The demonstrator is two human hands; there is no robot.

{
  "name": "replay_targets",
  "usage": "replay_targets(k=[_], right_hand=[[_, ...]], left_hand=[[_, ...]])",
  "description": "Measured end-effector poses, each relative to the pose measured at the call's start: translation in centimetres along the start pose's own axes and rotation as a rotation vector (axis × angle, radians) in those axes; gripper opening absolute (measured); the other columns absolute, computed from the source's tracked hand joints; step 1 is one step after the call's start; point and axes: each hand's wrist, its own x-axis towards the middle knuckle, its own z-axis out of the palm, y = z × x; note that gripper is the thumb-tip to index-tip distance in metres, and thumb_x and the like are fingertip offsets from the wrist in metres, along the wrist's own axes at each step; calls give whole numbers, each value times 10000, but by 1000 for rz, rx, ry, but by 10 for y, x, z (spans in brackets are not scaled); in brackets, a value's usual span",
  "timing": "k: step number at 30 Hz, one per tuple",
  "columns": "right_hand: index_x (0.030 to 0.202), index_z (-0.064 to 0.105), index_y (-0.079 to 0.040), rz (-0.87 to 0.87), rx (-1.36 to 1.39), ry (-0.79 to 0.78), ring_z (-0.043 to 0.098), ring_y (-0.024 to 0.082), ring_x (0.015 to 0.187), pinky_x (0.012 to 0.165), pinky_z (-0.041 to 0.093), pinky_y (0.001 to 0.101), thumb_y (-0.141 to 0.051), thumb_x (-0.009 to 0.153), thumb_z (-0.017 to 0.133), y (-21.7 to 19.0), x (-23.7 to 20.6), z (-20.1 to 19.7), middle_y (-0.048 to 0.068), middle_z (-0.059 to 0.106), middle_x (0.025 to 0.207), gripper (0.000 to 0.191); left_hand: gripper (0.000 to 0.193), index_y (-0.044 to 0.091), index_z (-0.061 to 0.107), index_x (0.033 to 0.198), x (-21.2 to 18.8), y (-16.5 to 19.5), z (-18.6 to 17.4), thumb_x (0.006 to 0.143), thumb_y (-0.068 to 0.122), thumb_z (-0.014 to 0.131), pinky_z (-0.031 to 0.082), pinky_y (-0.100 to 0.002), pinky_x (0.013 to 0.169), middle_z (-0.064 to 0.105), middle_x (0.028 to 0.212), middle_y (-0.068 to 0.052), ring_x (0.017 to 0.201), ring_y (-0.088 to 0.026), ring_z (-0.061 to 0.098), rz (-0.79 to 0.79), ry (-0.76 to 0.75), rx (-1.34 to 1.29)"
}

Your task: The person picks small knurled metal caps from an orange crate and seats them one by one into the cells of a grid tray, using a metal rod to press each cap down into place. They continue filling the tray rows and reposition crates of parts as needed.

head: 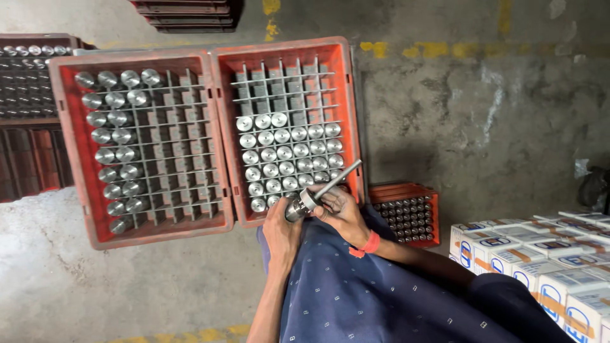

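Note:
My left hand [281, 230] grips a short shiny metal cylinder [294, 209] at the near edge of the right red crate [351, 114]. My right hand [340, 209], with an orange band at the wrist, holds a slim metal rod tool [333, 181] whose head is pressed against that cylinder. The rod points up and to the right over the crate. Both hands rest above my lap, which is covered in dark blue patterned cloth [356, 292].
The right crate's grid holds several rows of metal cylinders [289, 152]. A left red crate [70, 140] has cylinders in its left columns. A small red crate [406, 216] of dark parts sits right. White and blue cartons [546, 267] are stacked at lower right. Dark trays [25, 82] stand far left.

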Motion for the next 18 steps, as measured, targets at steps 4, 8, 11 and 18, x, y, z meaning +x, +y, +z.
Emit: replay_targets(k=[4,8,11,18], right_hand=[[1453,522,48,-54,-106,18,613,211,1278,1090,500,359,-193,949,778,8,-13,-25,153,626,1389,615],[1434,551,21,-181,-275,-68,554,213,1394,1114,506,377,-224,946,786,15,-19,-51,128,546,1522,595],[1432,555,15,-151,-299,-140,540,223,1412,1149,477,384,-215,945,793,24,-11,-71,138,544,1537,589],[1455,568,39,-87,-5,269,599,119,1099,939,480,266,20,948,701,37,26,-122,107,670,1355,525]], left_hand=[[325,10,662,1001,2,10,18,721,72,816,523,-466,747,693,948,-205,882,-405,672,16,-54,-66],[344,-4,679,969,0,17,32,679,90,840,547,-449,725,723,937,-211,854,-385,711,-31,-136,-84],[375,-1,695,978,4,21,35,691,164,871,559,-439,719,737,894,-212,819,-368,739,-79,-219,-56],[456,28,731,1117,59,7,32,748,257,870,553,-466,755,738,984,-212,861,-386,720,104,-129,140]])
